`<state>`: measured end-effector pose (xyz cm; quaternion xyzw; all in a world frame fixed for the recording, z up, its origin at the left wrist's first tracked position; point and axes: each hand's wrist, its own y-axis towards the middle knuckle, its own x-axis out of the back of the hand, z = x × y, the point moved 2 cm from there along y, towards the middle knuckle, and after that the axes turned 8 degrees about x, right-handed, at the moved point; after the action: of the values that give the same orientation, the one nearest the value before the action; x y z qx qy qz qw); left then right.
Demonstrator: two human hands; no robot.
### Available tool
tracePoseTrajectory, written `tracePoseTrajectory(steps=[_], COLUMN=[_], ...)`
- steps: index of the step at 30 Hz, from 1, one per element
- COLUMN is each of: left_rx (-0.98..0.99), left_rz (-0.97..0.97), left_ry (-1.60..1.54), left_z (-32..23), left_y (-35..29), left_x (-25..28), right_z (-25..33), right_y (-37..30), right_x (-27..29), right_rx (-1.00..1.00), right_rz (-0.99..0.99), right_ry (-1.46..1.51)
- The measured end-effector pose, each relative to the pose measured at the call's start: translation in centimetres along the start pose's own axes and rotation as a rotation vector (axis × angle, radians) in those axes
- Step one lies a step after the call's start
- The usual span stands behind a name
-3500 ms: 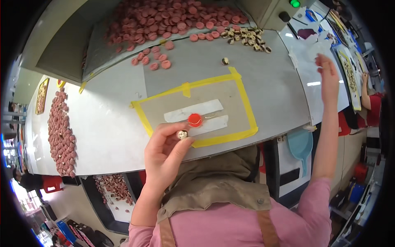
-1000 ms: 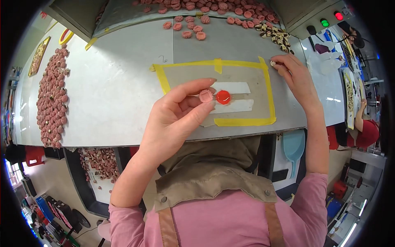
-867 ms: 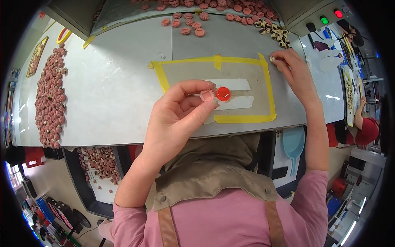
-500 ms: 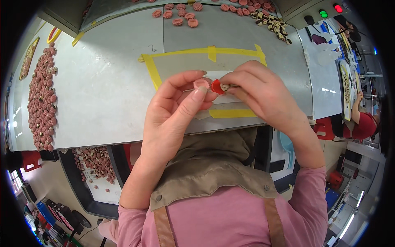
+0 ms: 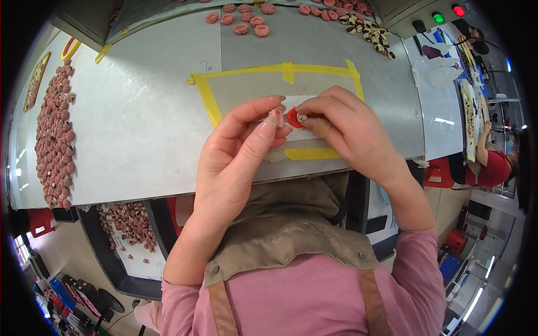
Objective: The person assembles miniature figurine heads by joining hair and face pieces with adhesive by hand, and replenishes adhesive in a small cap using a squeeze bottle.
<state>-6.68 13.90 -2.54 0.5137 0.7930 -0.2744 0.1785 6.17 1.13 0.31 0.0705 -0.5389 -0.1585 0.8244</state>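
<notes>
Over the taped patch of the worktable, my two hands face each other, close together. Between thumb and forefinger, my left hand (image 5: 241, 143) pinches a small pink piece with a frilled edge (image 5: 276, 116), now seen partly side-on. My right hand (image 5: 356, 131) pinches a small cream-and-dark piece (image 5: 302, 119) in its fingertips. A small round red piece (image 5: 293, 117) shows between the hands, right against the cream-and-dark one. Which fingers carry the red piece I cannot tell, as they hide part of it.
Loose pink frilled pieces (image 5: 244, 18) and cream-and-dark pieces (image 5: 376, 38) lie at the table's far side. A long heap of pink pieces (image 5: 55, 134) covers the left. Yellow tape (image 5: 286, 68) frames the work patch. Below left, an open drawer (image 5: 120, 263) holds more pieces.
The pink piece has turned in my left fingers, from face-up to more edge-on. My right fingers have shifted slightly left around the cream-and-dark piece.
</notes>
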Motion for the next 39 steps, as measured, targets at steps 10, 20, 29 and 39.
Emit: tracePoseTrajectory(steps=[10,20,29,39], left_rx=[0.026,-0.232,-0.187,-0.356], left_rz=[0.053,-0.018,0.061,0.155], left_ry=[0.086,0.261,0.386,0.554], left_z=[-0.1,1.2,0.4,2.1], left_y=[-0.1,0.1,-0.1,0.3], left_x=[-1.2,-1.0,-1.5,-2.0], right_z=[0.6,1.4,1.5,0.6], right_y=[-1.7,-1.2,-2.3,-2.9], right_x=[-0.8,-1.5,-1.1,-2.6], right_rx=[-0.302,-0.05,0.076,0.04], right_rz=[-0.381,-0.418,-0.475,-0.455], right_ry=[1.047,0.465,0.257,0.357])
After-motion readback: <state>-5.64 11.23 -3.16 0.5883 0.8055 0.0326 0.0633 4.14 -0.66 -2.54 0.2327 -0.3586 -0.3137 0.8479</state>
